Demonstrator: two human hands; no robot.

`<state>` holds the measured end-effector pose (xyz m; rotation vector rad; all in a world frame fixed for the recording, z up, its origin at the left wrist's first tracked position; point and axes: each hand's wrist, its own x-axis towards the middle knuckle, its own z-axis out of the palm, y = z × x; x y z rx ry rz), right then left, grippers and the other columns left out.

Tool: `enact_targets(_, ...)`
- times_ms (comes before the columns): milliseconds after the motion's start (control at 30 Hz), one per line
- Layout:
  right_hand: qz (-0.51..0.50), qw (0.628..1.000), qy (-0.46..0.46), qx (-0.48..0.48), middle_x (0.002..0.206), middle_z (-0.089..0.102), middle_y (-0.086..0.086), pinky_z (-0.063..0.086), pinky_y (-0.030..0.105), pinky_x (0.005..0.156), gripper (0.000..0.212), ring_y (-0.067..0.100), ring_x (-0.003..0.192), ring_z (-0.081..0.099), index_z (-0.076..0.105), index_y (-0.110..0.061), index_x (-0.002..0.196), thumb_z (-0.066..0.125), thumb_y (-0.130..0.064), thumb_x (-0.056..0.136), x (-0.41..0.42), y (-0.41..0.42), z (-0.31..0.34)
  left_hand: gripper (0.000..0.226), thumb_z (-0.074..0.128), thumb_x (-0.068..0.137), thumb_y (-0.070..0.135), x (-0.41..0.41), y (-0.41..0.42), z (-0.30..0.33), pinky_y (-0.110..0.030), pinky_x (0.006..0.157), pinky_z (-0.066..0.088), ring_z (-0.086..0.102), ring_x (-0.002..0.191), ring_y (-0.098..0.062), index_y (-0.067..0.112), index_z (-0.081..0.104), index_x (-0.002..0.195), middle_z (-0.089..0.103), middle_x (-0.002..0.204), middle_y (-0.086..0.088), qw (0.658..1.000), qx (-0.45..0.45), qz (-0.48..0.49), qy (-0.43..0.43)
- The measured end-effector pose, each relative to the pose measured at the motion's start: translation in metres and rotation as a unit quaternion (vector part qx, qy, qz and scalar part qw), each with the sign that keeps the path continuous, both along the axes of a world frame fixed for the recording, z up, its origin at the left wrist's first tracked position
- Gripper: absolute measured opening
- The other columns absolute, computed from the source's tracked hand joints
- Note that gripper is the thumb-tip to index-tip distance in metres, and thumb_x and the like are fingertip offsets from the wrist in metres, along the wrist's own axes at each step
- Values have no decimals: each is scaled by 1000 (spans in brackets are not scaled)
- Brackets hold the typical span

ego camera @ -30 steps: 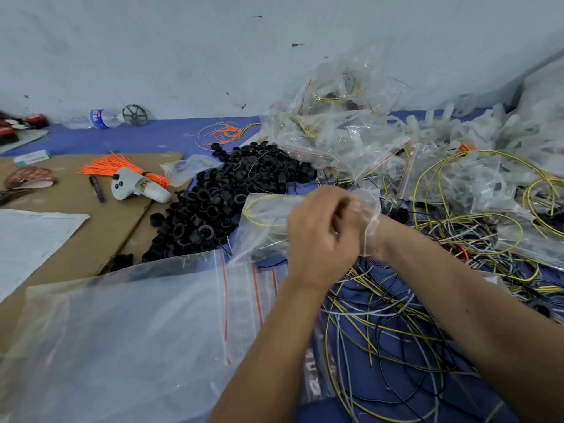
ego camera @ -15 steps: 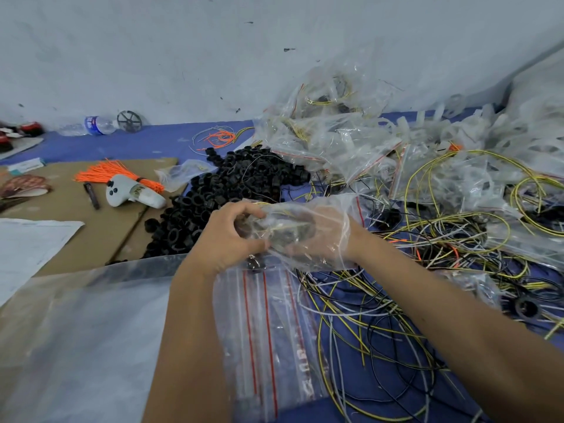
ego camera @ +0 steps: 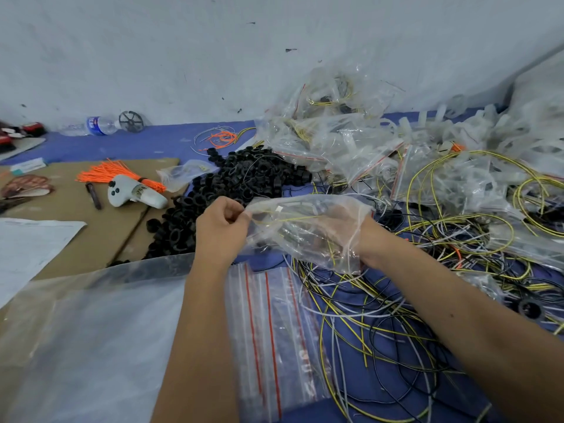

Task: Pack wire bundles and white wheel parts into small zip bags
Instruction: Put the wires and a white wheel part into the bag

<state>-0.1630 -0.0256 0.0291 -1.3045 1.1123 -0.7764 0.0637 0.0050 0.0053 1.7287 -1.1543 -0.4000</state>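
I hold a small clear zip bag (ego camera: 308, 206) in the air over the blue mat. My left hand (ego camera: 221, 232) pinches its left edge. My right hand (ego camera: 364, 238) is pushed inside it up to the wrist and shows blurred through the plastic. It seems to hold a yellow and dark wire bundle (ego camera: 290, 219). A stack of empty red-striped zip bags (ego camera: 274, 331) lies below my hands. Loose yellow, white and black wires (ego camera: 381, 315) sprawl to the right. White wheel parts (ego camera: 503, 132) are heaped at the far right.
A pile of black rings (ego camera: 238, 184) lies behind my left hand, with filled bags (ego camera: 329, 141) heaped behind it. A large plastic sheet (ego camera: 91, 346) covers the near left. On the cardboard (ego camera: 91, 233) lie a white controller (ego camera: 134, 195) and orange ties (ego camera: 106, 172).
My hands were together at the bag's mouth. The left hand then moved left along the bag's edge while the right hand went deeper into the bag, which now stretches out between them.
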Motion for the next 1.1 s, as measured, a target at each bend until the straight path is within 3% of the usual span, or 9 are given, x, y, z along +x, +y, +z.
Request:
enact_targets(67, 8, 999, -33, 26, 80, 64, 8, 56, 30, 58, 8, 16, 59, 64, 66, -4, 99, 58, -4, 98, 1, -10, -6, 32, 81, 83, 45, -2, 0, 0, -25, 69, 50, 66, 85, -12, 23, 64, 99, 68, 93, 6, 998, 39, -53, 10)
enact_targets(167, 4, 1000, 10, -15, 86, 67, 11, 51, 24, 50, 20, 12, 58, 60, 63, 0, 117, 59, -10, 100, -3, -15, -13, 59, 89, 69, 52, -3, 2, 0, -22, 67, 46, 60, 89, -3, 30, 58, 114, 61, 101, 11, 987, 92, -127, -34)
enact_targets(300, 9, 997, 44, -70, 95, 69, 33, 40, 23, 38, 26, 15, 44, 50, 61, -4, 123, 64, -13, 99, -5, -11, -16, 45, 91, 72, 32, -5, -1, -3, -10, 55, 41, 59, 74, 4, 26, 60, 104, 63, 90, 10, 988, 56, -108, -96)
enact_targets(467, 12, 995, 56, -77, 76, 66, 10, 42, 25, 43, 17, 11, 45, 51, 63, -5, 110, 66, -15, 97, -3, -10, -15, 20, 78, 84, 12, -7, -2, -3, -32, 65, 48, 60, 72, -22, 17, 61, 94, 67, 86, -8, 997, 21, -68, -36)
enact_targets(667, 44, 990, 32, -127, 76, 63, 2, 47, 21, 53, 9, 12, 63, 59, 64, -11, 88, 69, -7, 93, -5, -10, -15, 15, 59, 90, -6, -7, -1, 3, -33, 69, 39, 46, 73, -17, 8, 54, 90, 55, 78, -7, 982, -13, -133, 132)
enact_targets(767, 96, 980, 37, -168, 95, 74, 1, 57, 25, 71, 20, 12, 84, 71, 70, -4, 112, 72, -9, 92, -6, -13, -14, 18, 69, 82, 5, -6, 3, 5, -29, 73, 47, 57, 80, -18, 16, 59, 92, 64, 85, -4, 969, 17, -168, 183)
enact_targets(833, 98, 975, 53, -193, 86, 77, -6, 57, 24, 69, 10, 5, 80, 71, 77, -15, 98, 74, -9, 91, -6, -13, -16, 35, 79, 73, 17, -6, 5, 5, -30, 75, 55, 68, 84, -16, 17, 59, 102, 72, 95, -6, 962, 33, -193, 191)
enact_targets(967, 68, 980, 63, -175, 85, 70, 30, 55, 55, 71, 10, 41, 72, 65, 78, -6, 82, 73, -7, 91, -7, -16, -21, 71, 92, 61, 15, -7, 6, 6, -34, 69, 62, 73, 90, -22, 20, 43, 111, 69, 109, -8, 952, 62, -231, 193)
enact_targets(1100, 54, 987, 71, -132, 45, 54, 1, 37, 23, 40, 32, 13, 38, 48, 68, -13, 65, 67, -19, 96, -7, -16, -23, 71, 89, 69, 2, -7, 6, 5, -31, 72, 61, 67, 91, -18, 26, 40, 114, 60, 117, -9, 964, 62, -214, 145)
